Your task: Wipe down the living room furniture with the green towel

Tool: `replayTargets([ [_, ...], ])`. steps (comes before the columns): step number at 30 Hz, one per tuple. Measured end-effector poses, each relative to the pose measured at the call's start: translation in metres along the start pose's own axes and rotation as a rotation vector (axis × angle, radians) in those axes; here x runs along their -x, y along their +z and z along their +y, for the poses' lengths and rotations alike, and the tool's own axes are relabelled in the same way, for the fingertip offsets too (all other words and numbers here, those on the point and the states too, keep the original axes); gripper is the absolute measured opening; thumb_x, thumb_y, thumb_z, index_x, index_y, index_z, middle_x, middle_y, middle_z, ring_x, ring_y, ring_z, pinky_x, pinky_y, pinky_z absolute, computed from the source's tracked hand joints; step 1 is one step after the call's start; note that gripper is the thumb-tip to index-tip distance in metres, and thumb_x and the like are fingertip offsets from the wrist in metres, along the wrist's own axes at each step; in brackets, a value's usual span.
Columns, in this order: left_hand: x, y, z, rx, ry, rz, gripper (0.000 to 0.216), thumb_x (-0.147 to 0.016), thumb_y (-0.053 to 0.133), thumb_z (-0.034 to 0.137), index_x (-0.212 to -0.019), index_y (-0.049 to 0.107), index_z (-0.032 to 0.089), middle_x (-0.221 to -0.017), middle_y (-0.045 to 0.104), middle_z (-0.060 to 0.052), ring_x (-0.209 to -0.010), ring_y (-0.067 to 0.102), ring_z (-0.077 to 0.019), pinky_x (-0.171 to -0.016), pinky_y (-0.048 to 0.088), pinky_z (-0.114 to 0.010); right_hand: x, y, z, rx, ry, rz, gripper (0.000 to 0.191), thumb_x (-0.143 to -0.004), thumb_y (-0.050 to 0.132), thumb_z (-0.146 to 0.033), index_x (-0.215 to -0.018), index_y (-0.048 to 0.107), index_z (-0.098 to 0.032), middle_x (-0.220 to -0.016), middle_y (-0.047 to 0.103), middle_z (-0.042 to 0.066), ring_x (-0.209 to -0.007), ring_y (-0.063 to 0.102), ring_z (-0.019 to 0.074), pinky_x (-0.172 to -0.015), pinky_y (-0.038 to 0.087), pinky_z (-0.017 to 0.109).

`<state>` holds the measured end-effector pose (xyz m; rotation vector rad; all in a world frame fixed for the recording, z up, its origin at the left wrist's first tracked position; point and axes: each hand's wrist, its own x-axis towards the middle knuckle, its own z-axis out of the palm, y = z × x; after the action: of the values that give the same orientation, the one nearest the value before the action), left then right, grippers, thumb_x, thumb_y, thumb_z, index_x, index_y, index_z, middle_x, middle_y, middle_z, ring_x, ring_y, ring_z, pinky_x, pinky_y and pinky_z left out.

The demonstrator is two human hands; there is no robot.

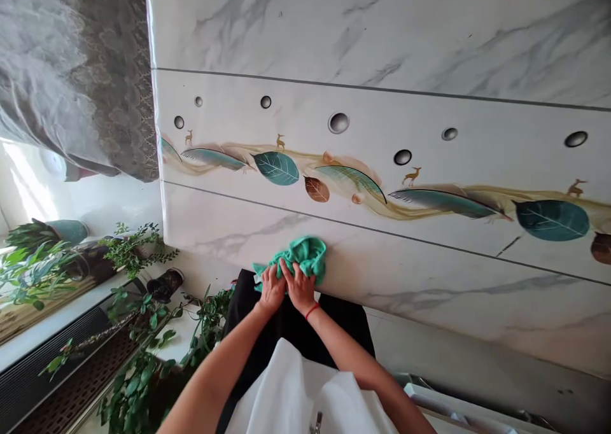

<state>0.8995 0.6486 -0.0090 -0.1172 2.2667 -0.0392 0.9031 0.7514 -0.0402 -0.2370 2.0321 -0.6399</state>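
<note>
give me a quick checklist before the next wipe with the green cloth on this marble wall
1. Both hands on cloth: left hand and right hand press the green cloth together: ok.
2. Cloth touching the wall panel: ok.
3. Cloth spread flat: it is bunched up: not ok.
4. Cloth damp or dry: cannot tell.
5. Potted plants apart from the arms, off to the left: ok.
6. Dirt on the panel ahead: none visible, though a dark mark sits further right: cannot tell.
</note>
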Motion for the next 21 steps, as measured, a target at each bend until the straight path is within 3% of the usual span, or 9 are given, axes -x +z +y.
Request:
replayTargets([
  [3,-0.014,0.011,-0.007,-0.032,-0.034,0.037,0.028,-0.088,0.072,0.014,-0.111,0.085,0.023,-0.111,0.071,-0.017,-0.106,0.067,-0.0299,-0.092,0.062,-0.045,-0.019,0.001,-0.007,0.005,0.056,0.044,0.057,-0.101,0.057,-0.015,-0.144,0.07,-0.05,-0.129,0.07,0.011,-0.102,0.065,0.026,-0.08,0.051,0.037],
  [5,-0.063,-0.007,-0.015,-0.044,-0.028,0.071,0.031,-0.093,0.069,0.019,-0.12,0.083,0.025,-0.12,0.069,-0.018,-0.111,0.065,-0.0298,-0.097,0.06,-0.046,-0.066,-0.035,-0.014,0.009,0.102,0.117,0.055,-0.103,0.053,-0.017,-0.146,0.07,-0.047,-0.13,0.069,0.013,-0.102,0.064,0.027,-0.081,0.05,0.038],
  [6,-0.098,-0.026,-0.019,-0.045,-0.019,0.094,0.034,-0.096,0.066,0.022,-0.127,0.08,0.027,-0.127,0.067,-0.017,-0.115,0.063,-0.0294,-0.101,0.059,-0.046,-0.098,-0.064,-0.018,0.007,0.123,0.17,0.054,-0.105,0.051,-0.018,-0.148,0.068,-0.045,-0.132,0.068,0.014,-0.104,0.063,0.0273,-0.083,0.05,0.039],
  [8,-0.185,-0.084,-0.023,-0.04,0.023,0.163,0.043,-0.105,0.054,0.026,-0.143,0.07,0.031,-0.145,0.059,-0.016,-0.126,0.058,-0.0286,-0.112,0.054,-0.048,-0.171,-0.138,-0.027,-0.011,0.165,0.317,0.054,-0.109,0.044,-0.021,-0.156,0.061,-0.042,-0.139,0.064,0.015,-0.11,0.062,0.0282,-0.092,0.05,0.043],
  [12,-0.377,-0.242,-0.007,-0.016,0.228,0.359,0.053,-0.111,0.039,0.028,-0.164,0.048,0.029,-0.166,0.041,-0.013,-0.145,0.047,-0.0319,-0.122,0.046,-0.053,-0.322,-0.311,-0.035,-0.057,0.169,0.627,0.057,-0.116,0.027,-0.02,-0.17,0.044,-0.024,-0.158,0.05,0.022,-0.141,0.053,0.0342,-0.114,0.04,0.055],
  [15,-0.484,-0.336,0.017,-0.091,0.283,0.367,0.058,-0.113,0.023,0.022,-0.17,0.035,0.019,-0.175,0.025,-0.012,-0.165,0.024,-0.0355,-0.131,0.031,-0.063,-0.408,-0.411,-0.028,-0.058,0.178,0.707,0.063,-0.115,0.012,-0.017,-0.173,0.036,-0.015,-0.173,0.03,0.023,-0.161,0.032,0.0395,-0.123,0.027,0.06],
  [16,-0.508,-0.356,0.024,-0.113,0.295,0.374,0.06,-0.113,0.016,0.024,-0.17,0.032,0.016,-0.176,0.022,-0.013,-0.167,0.019,-0.0359,-0.131,0.028,-0.065,-0.429,-0.433,-0.025,-0.057,0.183,0.73,0.065,-0.114,0.009,-0.016,-0.173,0.035,-0.014,-0.173,0.03,0.023,-0.163,0.028,0.0385,-0.124,0.024,0.061],
  [18,-0.538,-0.378,0.032,-0.226,0.305,0.439,0.065,-0.11,0.011,0.028,-0.16,0.048,0.01,-0.171,0.029,-0.018,-0.167,0.021,-0.0364,-0.124,0.034,-0.067,-0.46,-0.46,-0.016,-0.047,0.193,0.787,0.079,-0.106,-0.008,-0.018,-0.171,0.036,-0.009,-0.164,0.044,0.021,-0.164,0.025,0.0365,-0.123,0.021,0.063],
  [21,-0.552,-0.383,0.032,-0.548,0.299,0.557,0.088,-0.086,-0.003,0.018,-0.121,0.077,0.008,-0.152,0.046,-0.018,-0.161,0.038,-0.0333,-0.097,0.051,-0.056,-0.478,-0.467,-0.007,-0.005,0.188,0.834,0.094,-0.097,-0.021,-0.019,-0.166,0.038,0.001,-0.15,0.056,0.02,-0.163,0.025,0.0384,-0.122,0.017,0.067],
])
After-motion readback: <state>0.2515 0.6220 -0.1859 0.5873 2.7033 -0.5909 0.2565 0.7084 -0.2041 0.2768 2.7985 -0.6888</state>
